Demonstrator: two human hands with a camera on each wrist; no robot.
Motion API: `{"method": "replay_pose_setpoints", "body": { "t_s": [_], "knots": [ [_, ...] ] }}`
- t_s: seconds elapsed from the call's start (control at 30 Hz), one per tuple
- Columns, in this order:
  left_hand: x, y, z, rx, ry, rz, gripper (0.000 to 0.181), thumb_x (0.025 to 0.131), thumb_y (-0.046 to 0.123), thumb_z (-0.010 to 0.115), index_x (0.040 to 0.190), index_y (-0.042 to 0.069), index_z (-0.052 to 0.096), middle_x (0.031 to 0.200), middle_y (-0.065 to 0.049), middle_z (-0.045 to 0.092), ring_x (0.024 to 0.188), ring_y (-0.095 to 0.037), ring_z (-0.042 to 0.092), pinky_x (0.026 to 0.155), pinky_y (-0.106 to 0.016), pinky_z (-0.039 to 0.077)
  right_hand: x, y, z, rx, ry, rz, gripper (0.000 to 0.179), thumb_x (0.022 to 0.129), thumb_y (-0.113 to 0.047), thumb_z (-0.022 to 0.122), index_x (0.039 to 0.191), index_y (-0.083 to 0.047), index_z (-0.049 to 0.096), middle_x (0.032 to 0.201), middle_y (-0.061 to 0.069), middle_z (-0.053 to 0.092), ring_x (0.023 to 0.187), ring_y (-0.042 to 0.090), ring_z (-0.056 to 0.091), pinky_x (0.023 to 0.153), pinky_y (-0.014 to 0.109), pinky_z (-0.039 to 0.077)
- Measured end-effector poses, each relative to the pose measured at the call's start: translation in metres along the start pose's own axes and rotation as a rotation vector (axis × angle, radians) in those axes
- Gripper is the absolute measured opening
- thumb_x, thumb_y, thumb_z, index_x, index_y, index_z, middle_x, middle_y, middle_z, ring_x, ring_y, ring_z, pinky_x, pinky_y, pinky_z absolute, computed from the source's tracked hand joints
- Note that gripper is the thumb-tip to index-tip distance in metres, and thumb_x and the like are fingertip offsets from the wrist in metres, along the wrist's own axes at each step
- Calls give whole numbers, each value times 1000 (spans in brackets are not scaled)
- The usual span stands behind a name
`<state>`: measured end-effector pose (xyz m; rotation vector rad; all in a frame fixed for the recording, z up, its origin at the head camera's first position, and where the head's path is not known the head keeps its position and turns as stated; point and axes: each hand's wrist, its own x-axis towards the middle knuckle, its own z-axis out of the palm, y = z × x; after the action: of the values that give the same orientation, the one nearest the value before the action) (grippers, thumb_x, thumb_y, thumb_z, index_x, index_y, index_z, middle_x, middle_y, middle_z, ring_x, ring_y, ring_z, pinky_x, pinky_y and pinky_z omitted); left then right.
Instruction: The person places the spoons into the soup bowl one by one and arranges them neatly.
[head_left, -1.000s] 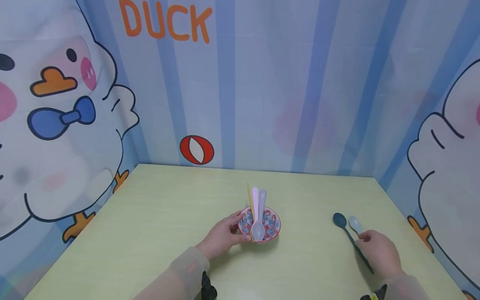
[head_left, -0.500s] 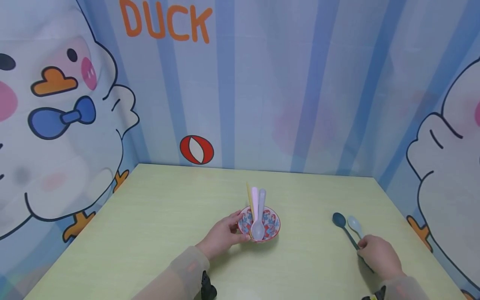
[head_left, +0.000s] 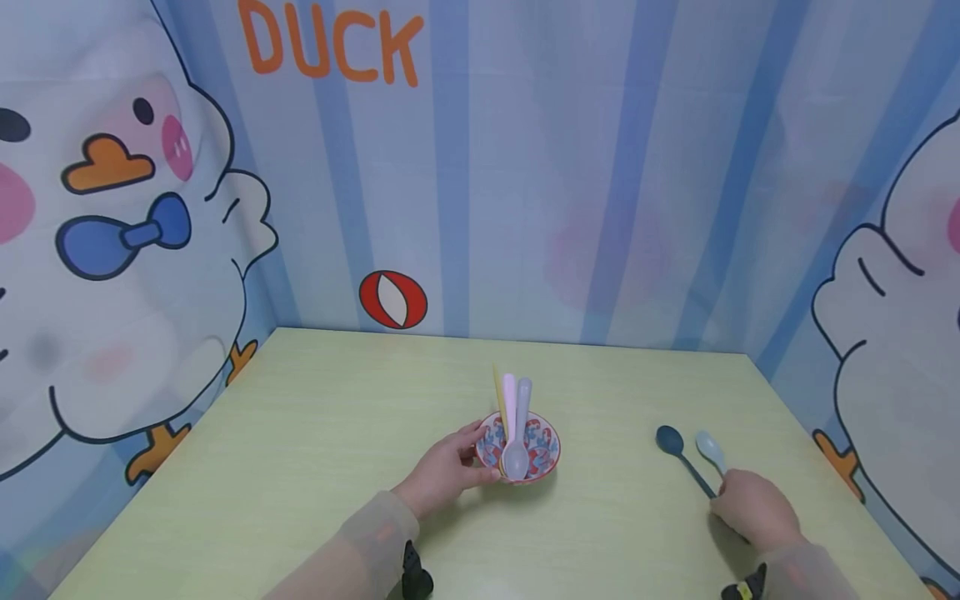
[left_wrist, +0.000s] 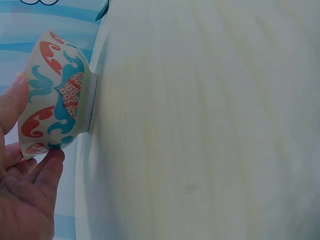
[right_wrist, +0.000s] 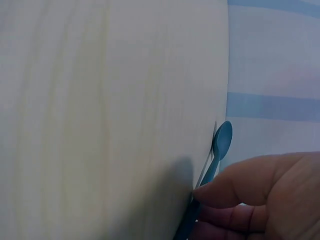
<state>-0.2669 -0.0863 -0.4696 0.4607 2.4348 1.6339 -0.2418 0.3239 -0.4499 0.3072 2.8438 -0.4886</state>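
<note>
Gripping the patterned bowl (head_left: 543, 446) just below the frame's centre with the left hand (head_left: 445, 473), with the lilac spoon (head_left: 516, 457) leaning inside, and over at lower right pinching the dark spoon (head_left: 674, 445) by its handle in the narrowed fingers of the right hand (head_left: 757, 507)! Just beside it, the pale blue spoon (head_left: 710, 451), too hidden at the handle to tell whether also touched. Best to firm up that pinch, lift clear without dragging the pale neighbour along, and brace the bowl against tipping.
</note>
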Motion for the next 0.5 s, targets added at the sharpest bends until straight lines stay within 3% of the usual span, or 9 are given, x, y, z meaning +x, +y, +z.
{"method": "replay_pose_setpoints", "body": {
  "t_s": [0.3,0.5],
  "knots": [
    [1,0,0,2,-2,-5,75,83,18,77,148,11,39,155,-2,31,116,-19,54,96,-35,47,3,-1,4,-116,-24,-19,18,81,-19,62,74,-3,59,69,7,54,64,23,51,56,34,42],
    [1,0,0,-2,-7,-13,75,84,18,76,148,12,38,155,-2,32,115,-19,54,95,-35,47,4,-1,5,-84,-38,-18,18,81,-19,62,76,-2,59,71,8,54,64,23,50,56,34,42]
  ]
}}
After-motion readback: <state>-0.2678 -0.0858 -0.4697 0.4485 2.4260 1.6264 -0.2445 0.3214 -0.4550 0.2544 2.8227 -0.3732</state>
